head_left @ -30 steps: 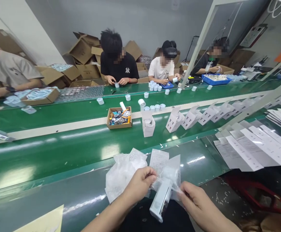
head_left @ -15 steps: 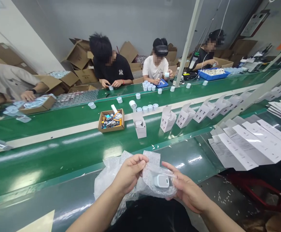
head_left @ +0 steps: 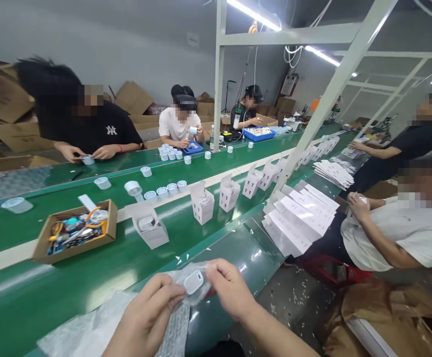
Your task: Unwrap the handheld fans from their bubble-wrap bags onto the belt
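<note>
Between my hands is a clear bubble-wrap bag [head_left: 177, 275] with a pale blue, rounded-square device [head_left: 193, 282] inside; a small dark slot shows near one end of it. My left hand [head_left: 151, 302] pinches the bag's left side, thumb against the fingers. The far right end of the bag is gripped by my right hand [head_left: 231, 287], its fingers curled in. Beneath my left forearm lie more bubble-wrap bags [head_left: 93, 320], partly covered by that arm.
Open white boxes [head_left: 149, 225] line the green conveyor [head_left: 119, 267], beside a cardboard box of tools [head_left: 75, 233]. Flattened printed cartons [head_left: 294, 218] lie fanned at right. Pale blue round parts [head_left: 102, 183] stand across the belt. Several people work around, one seated close at right [head_left: 390, 223].
My view has swung right, bringing two people at right into sight. The bag is now drawn out between my hands, the device nearer my left fingers, and my right hand has closed on its end.
</note>
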`<state>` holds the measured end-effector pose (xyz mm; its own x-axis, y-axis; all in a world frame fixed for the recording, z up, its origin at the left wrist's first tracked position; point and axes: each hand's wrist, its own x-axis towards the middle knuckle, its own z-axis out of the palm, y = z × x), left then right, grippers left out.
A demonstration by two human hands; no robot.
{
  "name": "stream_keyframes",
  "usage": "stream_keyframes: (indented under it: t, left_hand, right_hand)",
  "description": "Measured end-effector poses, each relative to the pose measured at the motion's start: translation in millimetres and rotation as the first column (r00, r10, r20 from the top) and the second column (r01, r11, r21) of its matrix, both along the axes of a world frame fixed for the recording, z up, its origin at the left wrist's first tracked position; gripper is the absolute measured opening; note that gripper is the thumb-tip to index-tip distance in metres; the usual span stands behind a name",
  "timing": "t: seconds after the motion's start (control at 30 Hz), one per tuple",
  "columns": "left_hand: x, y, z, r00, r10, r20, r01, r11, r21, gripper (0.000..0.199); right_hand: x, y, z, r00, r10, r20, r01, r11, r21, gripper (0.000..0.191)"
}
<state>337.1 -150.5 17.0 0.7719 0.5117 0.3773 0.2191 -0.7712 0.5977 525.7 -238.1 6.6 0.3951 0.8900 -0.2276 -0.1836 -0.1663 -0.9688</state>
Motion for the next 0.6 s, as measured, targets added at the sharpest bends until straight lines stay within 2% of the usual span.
stream_keyframes:
  t: [0.07, 0.1, 0.17, 0.2, 0.23, 0.3, 0.33, 0.4, 0.43, 0.47, 0.5, 0.53, 0.57, 0.6]
  left_hand:
    - [9, -3, 3.5, 0.998, 0.019, -0.065, -0.020, 0.999, -0.026, 0.021]
    - [15, -4, 2.0, 0.993, 0.029, -0.112, -0.032, 0.999, -0.023, 0.032]
    - [28, -3, -6.4, 0.983, 0.053, -0.178, -0.056, 0.998, -0.016, 0.067]
    - [35, -1, -11.6, 0.979, 0.067, -0.193, -0.076, 0.996, -0.037, 0.074]
    - [41, 2, -16.4, 0.978, 0.066, -0.200, -0.085, 0.992, -0.089, 0.070]
    - [48, 8, -22.0, 0.980, 0.037, -0.195, -0.093, 0.955, -0.282, 0.047]
    - [49, 11, -22.6, 0.982, 0.030, -0.188, -0.105, 0.911, -0.399, 0.037]
    - [44, 12, -21.0, 0.982, 0.063, -0.177, -0.158, 0.786, -0.597, 0.036]
    - [39, 11, -19.9, 0.976, 0.121, -0.180, -0.212, 0.718, -0.664, 0.041]
    - [32, 9, -19.2, 0.961, 0.199, -0.191, -0.275, 0.651, -0.708, 0.047]
    - [26, 7, -19.0, 0.937, 0.282, -0.208, -0.340, 0.591, -0.731, 0.051]
    - [19, 5, -19.5, 0.904, 0.360, -0.231, -0.404, 0.541, -0.737, 0.053]
    - [13, 4, -20.4, 0.867, 0.430, -0.253, -0.463, 0.507, -0.727, 0.054]
    - [7, 3, -21.5, 0.828, 0.494, -0.264, -0.519, 0.498, -0.695, 0.054]
  right_hand:
    - [1, 3, 0.3, 0.999, 0.037, 0.004, -0.037, 0.999, 0.012, 0.037]
    - [-1, 5, 0.8, 0.998, 0.041, -0.047, -0.041, 0.999, 0.013, 0.035]
    - [-10, 8, 3.4, 0.978, 0.046, -0.202, -0.047, 0.999, 0.001, 0.034]
    - [-14, 8, 5.8, 0.974, 0.062, -0.217, -0.061, 0.998, 0.013, 0.032]
    - [-16, 8, 9.1, 0.983, 0.097, -0.158, -0.090, 0.995, 0.048, 0.030]
    - [-9, 6, 16.9, 0.971, 0.220, 0.092, -0.231, 0.963, 0.139, 0.026]
    - [2, 4, 20.5, 0.936, 0.273, 0.224, -0.311, 0.937, 0.159, 0.024]
    - [42, 2, 23.4, 0.851, 0.295, 0.434, -0.366, 0.927, 0.087, 0.019]
    - [70, 3, 21.3, 0.800, 0.223, 0.556, -0.264, 0.964, -0.007, 0.021]
    - [101, 4, 16.6, 0.661, 0.116, 0.741, -0.039, 0.992, -0.120, 0.028]
    - [132, 6, 9.3, 0.433, 0.137, 0.891, 0.213, 0.945, -0.249, 0.045]
    - [162, 8, -0.1, 0.253, 0.272, 0.928, 0.455, 0.814, -0.362, 0.062]
    - [187, 11, -10.6, 0.231, 0.323, 0.918, 0.545, 0.739, -0.397, 0.071]
    - [208, 13, -21.4, 0.217, 0.358, 0.908, 0.580, 0.701, -0.415, 0.070]
